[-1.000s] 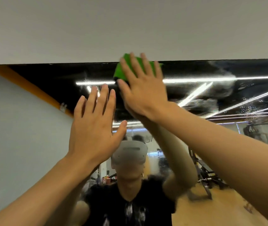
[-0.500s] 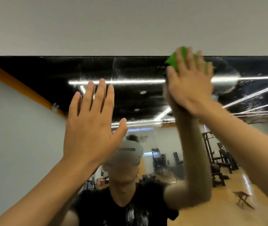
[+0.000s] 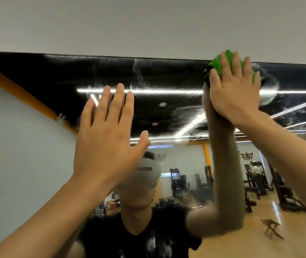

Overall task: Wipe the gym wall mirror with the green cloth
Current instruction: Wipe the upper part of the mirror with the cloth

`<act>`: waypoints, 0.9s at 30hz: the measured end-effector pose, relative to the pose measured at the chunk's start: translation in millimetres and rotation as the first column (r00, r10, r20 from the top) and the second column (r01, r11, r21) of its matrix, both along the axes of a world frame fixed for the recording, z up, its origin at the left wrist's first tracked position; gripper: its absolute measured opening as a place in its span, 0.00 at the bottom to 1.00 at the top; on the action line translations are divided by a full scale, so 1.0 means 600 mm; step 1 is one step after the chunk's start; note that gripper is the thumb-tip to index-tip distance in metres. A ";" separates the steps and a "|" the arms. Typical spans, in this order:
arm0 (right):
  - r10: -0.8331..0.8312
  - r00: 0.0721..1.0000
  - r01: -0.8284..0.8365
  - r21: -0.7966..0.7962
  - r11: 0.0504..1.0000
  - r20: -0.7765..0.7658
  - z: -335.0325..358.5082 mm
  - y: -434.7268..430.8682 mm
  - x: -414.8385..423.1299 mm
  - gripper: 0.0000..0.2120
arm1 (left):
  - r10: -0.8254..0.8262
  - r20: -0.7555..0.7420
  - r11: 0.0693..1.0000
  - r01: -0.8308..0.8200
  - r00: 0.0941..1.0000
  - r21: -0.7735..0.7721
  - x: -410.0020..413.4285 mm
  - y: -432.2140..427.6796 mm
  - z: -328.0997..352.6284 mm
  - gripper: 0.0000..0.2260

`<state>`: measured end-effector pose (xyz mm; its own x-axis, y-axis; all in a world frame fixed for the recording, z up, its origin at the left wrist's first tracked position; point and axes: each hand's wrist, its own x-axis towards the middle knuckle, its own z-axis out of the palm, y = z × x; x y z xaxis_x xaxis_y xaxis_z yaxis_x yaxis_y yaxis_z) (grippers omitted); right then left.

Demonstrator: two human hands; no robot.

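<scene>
1. Head view: the green cloth (image 3: 216,67) is bunched flat against the mirror (image 3: 167,77) at its top edge, toward the right, with its upper tip just crossing onto the wall (image 3: 148,25) above.
2. The right hand (image 3: 234,94) covers most of the cloth. Its grip is not closed: the fingers are straight and spread, and the palm presses the cloth onto the glass.
3. The left hand (image 3: 103,138) is raised lower and to the left, also flat with straight fingers and holding nothing. Whether it touches the glass cannot be told.
4. Left of the cloth, the top band of glass shows faint streaks and fine specks.
5. Just right of the hand sits a whitish smear (image 3: 267,97), with droplets (image 3: 295,116) scattered beyond it.
6. Lower down, the glass gives a fairly clean reflection of the person and the gym machines (image 3: 288,192).
7. Judged from this, the wipe is partway along the top strip. The smeared right end looks unwiped, and the streaked stretch to the left may want another pass. How much of the lower mirror is done cannot be read here.
</scene>
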<state>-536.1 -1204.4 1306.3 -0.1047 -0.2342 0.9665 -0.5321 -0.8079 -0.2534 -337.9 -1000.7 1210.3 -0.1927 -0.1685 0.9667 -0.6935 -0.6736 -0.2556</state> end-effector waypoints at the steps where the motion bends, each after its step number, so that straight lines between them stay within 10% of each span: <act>1: 0.003 1.000 -0.003 0.011 1.000 0.019 0.005 0.023 0.021 0.30 | -0.004 -0.006 1.000 0.004 1.000 0.001 0.000 0.001 0.000 0.37; 11: -0.130 0.898 -0.096 -0.474 0.875 -0.420 -0.071 0.075 0.069 0.29 | 0.003 0.015 1.000 -0.003 1.000 -0.017 0.002 0.005 -0.001 0.36; 18: -0.028 0.999 0.030 0.098 0.995 -0.020 -0.068 -0.017 -0.032 0.32 | 0.000 -0.004 1.000 0.000 1.000 -0.006 -0.004 0.000 -0.002 0.36; 27: -0.056 0.940 -0.083 -0.387 0.918 -0.336 -0.180 0.092 0.085 0.30 | 0.013 0.018 1.000 -0.012 1.000 -0.013 0.003 0.005 0.000 0.36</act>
<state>-484.9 -1149.3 1198.6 0.2404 0.1696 0.9557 -0.5165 -0.8113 0.2739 -336.0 -997.9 1210.3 -0.2082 -0.1588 0.9651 -0.6803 -0.6855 -0.2595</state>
